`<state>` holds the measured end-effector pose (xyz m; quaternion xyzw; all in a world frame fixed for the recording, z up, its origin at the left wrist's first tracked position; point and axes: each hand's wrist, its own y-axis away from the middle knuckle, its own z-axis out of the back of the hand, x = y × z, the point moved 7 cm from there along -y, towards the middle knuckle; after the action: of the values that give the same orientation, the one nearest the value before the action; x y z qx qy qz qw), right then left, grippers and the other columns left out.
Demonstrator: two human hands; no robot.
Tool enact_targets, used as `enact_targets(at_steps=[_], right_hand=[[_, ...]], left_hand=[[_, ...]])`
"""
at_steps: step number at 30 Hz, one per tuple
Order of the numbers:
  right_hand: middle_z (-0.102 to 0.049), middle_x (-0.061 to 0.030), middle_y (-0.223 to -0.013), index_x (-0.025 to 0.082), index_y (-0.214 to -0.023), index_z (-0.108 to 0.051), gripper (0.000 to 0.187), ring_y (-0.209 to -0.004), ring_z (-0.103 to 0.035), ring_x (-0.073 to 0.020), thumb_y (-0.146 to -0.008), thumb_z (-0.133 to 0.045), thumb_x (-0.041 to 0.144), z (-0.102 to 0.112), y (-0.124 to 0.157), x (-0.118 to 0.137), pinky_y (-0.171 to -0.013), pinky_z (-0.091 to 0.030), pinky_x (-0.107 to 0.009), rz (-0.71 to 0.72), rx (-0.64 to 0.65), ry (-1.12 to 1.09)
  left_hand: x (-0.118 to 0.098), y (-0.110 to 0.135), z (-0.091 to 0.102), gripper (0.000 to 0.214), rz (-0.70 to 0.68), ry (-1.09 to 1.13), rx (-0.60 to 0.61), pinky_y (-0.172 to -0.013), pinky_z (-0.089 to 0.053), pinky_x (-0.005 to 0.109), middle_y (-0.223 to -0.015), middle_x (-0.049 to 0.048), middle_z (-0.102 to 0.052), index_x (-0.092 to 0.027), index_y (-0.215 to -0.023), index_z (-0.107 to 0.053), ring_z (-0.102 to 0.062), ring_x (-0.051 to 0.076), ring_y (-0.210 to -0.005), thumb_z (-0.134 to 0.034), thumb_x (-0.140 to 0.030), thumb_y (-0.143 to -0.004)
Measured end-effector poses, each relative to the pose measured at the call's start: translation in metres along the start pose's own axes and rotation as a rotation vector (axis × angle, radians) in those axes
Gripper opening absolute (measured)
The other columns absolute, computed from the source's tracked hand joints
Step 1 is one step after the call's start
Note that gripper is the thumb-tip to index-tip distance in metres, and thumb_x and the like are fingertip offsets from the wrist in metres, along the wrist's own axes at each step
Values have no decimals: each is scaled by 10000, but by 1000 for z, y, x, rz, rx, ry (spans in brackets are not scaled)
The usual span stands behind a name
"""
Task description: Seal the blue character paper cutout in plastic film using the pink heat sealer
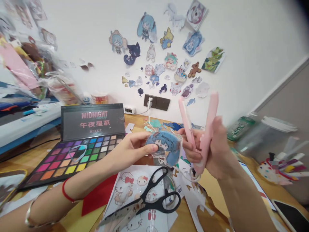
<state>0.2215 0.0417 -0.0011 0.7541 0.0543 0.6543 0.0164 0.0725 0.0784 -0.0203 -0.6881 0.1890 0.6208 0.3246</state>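
Note:
Between the thumb and fingers of my left hand (142,145) is a flat blue-haired cartoon character cutout (164,143) with a clear plastic edge. My right hand (214,148) is wrapped round a pink mini hair straightener (209,132). Its two arms stand apart, pointing up, just to the right of the cutout. A pale loop hangs from its lower end. Below both hands, black-handled scissors (145,201) lie with blades toward the lower left on a sheet of cat-character drawings (124,185).
An opened eyeshadow palette (91,122) stands at left. Paper scraps (193,199) lie under my right hand. At right are a green can (242,125), a clear tub (267,138), a pen holder (272,169) and a phone (289,214). A plugged-in socket (156,102) and stickers cover the wall.

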Motion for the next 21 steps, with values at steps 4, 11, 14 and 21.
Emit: enact_targets(at_steps=[4,11,14,21], right_hand=[[-432,69,-569,215,-915,-567,366,-419,-299,-49,-629,-742,362,-5,9,9,-403,-230,-205,138,-34,161],[-555,17,-735,229,-851,-562,185,-522,-434,-88,-701,-667,256,-12,39,39,-425,-339,-212,511,-308,468],[-390,70,-541,237,-833,-572,140,-432,-339,-71,-719,-652,257,-14,45,42,-386,-299,-201,531,-375,556],[-585,0,-764,220,-830,-562,127,-556,-479,-101,-731,-633,257,-17,44,40,-476,-399,-229,555,-339,539]], left_hand=[[-3,1,4,147,-91,-79,-62,-731,-479,260,-906,54,-655,-153,-879,-656,-578,149,-800,-617,-250,-776],[-5,6,7,154,-149,-112,-121,-734,-479,262,-881,54,-620,-144,-873,-648,-561,157,-817,-616,-266,-785],[-4,6,6,144,-141,-134,-110,-752,-472,263,-882,43,-619,-158,-875,-646,-562,160,-837,-604,-273,-798],[-4,7,2,162,-120,-160,-97,-771,-468,264,-898,50,-645,-155,-882,-654,-567,162,-844,-601,-282,-796]])
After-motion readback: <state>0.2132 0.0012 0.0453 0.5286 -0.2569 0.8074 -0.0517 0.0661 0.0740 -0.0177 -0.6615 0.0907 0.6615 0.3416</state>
